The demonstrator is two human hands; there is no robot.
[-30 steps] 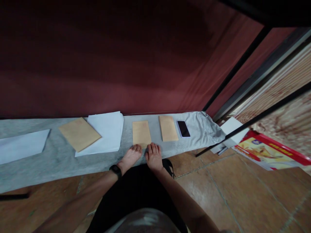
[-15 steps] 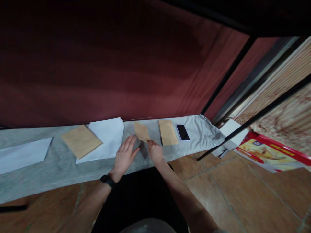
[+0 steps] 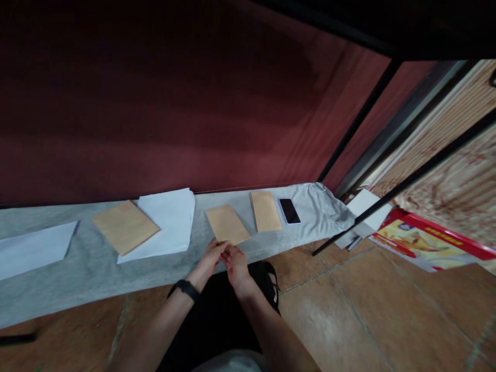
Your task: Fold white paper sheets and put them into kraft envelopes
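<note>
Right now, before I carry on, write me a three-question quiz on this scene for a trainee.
1. True or false: the phone lies to the right of the rightmost brown paper.
2. Fill in: the leftmost brown paper partly covers the ____ sheets.
3. Multiple choice: where do the left hand and right hand come together? A) over the phone; B) at the near edge of the middle brown paper; C) over the leftmost brown paper.

Key: 1 true; 2 white; 3 B.
</note>
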